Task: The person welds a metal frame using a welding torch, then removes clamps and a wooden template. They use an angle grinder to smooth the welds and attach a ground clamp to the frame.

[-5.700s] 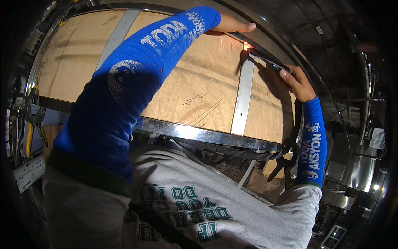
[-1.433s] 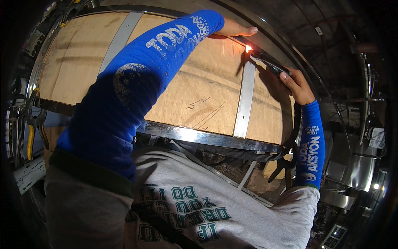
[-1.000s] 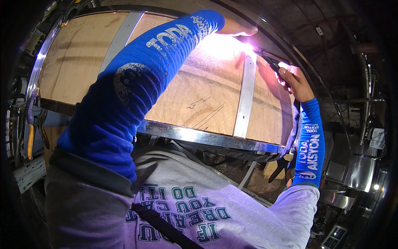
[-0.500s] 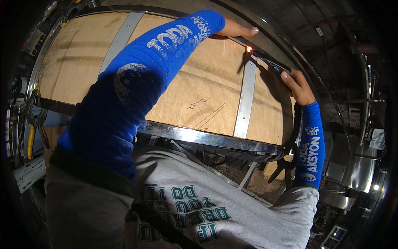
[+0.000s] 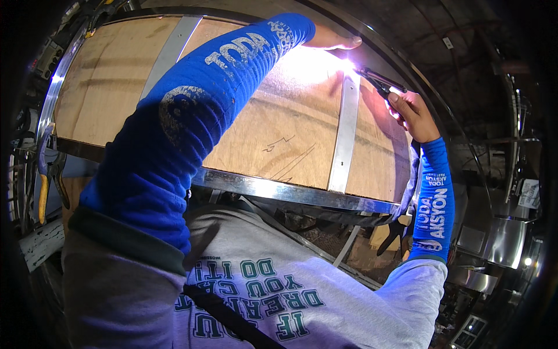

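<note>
My right hand is closed around a dark welding torch, its tip pointing left toward the far end of a flat metal strip. There a dazzling white-violet arc burns. Beside it my left hand rests at the far rim, thumb stretched out; the other fingers are hidden behind the blue sleeve and the glare. Beneath both arms lies a long plywood panel in a curved, shiny metal frame. The strip crosses the panel from the near rail to the far one.
Another metal strip crosses the panel farther left. A clamp with yellow handles grips the left end, and a black-handled clamp hangs at the near right corner. Shiny metal pieces stand at the right.
The small orange glow at the strip's end has become a bright arc lighting the panel and sleeves. My right hand and the torch have shifted slightly; my left hand stays put.
</note>
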Motion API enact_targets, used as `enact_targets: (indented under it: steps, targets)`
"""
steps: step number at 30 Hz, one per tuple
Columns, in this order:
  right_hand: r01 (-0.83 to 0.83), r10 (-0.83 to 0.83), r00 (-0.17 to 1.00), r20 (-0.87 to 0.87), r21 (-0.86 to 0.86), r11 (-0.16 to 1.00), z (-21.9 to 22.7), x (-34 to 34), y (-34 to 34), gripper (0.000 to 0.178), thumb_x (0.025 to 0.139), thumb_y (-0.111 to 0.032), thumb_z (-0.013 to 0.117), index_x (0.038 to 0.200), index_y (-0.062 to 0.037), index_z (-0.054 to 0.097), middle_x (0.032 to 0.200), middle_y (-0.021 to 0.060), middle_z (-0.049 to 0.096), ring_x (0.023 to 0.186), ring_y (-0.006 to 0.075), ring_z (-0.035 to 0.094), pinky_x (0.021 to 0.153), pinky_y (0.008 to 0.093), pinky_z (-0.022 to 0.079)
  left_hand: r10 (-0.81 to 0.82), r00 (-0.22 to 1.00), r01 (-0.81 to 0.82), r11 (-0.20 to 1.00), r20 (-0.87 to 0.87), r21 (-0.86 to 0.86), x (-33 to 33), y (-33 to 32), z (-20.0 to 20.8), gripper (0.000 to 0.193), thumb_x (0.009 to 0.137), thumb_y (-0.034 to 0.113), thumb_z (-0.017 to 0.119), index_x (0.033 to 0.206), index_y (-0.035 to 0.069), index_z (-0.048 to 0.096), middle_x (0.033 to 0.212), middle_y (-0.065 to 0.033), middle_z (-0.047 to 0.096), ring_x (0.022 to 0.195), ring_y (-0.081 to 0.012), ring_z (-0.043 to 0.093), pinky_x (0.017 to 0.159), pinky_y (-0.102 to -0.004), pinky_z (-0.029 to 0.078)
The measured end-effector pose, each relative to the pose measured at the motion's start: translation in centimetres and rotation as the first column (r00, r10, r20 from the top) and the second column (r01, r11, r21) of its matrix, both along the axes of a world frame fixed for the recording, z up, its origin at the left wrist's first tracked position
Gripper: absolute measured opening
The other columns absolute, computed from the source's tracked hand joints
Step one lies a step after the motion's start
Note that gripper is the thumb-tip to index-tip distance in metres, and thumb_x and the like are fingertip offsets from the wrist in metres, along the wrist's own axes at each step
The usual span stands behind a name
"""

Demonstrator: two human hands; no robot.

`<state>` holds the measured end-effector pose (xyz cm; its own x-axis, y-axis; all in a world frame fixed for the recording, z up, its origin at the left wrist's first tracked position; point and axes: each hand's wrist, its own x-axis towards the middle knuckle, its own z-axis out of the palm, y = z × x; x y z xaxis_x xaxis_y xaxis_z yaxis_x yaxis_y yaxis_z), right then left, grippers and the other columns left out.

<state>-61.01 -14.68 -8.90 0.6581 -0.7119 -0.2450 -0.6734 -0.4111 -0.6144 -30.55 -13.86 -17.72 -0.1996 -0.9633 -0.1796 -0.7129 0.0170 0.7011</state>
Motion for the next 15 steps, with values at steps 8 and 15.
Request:
enact_targets:
  steps: [8,15]
  targets:
    - [-0.103,0.1,0.993,0.061,0.044,0.994,0.3,-0.6,0.3,0.037,0.105,-0.035,0.06,0.102,0.0009,0.067,0.074,-0.0051,0.052,0.07,0.006,0.045,0.061,0.0255,0.036,0.02,1.0,-0.02,1.0,-0.018,-0.007,0.2,1.0,0.4,0.102,0.088,0.09,0.021,0.16,0.021,0.037,0.167,-0.0145,0.029,0.155,-0.0346,0.025,0.128,-0.0481,0.021]
    - [0.037,-0.038,0.998,0.046,0.008,0.999,0.3,0.4,1.5,0.038,0.105,-0.037,0.06,0.096,0.0002,0.067,0.072,-0.0052,0.049,0.067,0.0056,0.043,0.058,0.0264,0.033,0.009,0.999,-0.009,1.0,0.044,-0.005,-0.4,1.5,1.7,0.103,0.086,0.092,0.018,0.159,0.022,0.039,0.166,-0.0151,0.031,0.154,-0.0351,0.026,0.128,-0.0501,0.022]
